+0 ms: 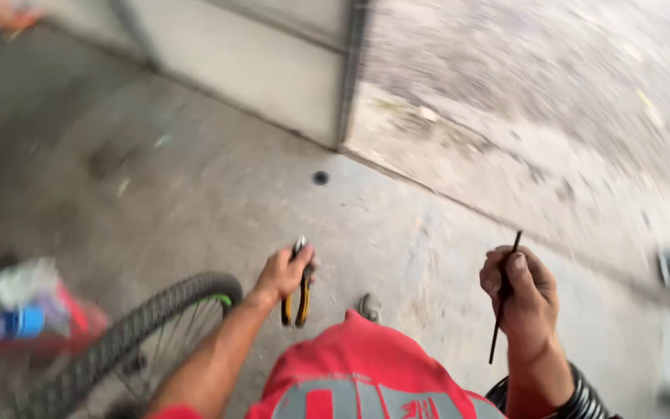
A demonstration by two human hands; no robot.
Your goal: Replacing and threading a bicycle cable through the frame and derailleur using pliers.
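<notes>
Above concrete floor [195, 194]: left hand [281, 273] grip closed on yellow-handled pliers [298, 291]; right hand [523, 291] grip closed on thin black cable [503, 299]; bicycle wheel [129, 337] beside red tub [79, 318] of blurred clutter.

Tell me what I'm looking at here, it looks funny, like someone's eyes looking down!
Good guess. One camera sits on a person's head and looks down, so you see their own arms and red shirt. The left hand grips pliers with yellow and black handles. The right hand pinches a thin black stick or cable piece; it is too blurry to say which. On the grey concrete floor stands a bicycle wheel, beside a red container of blurry items.
</notes>
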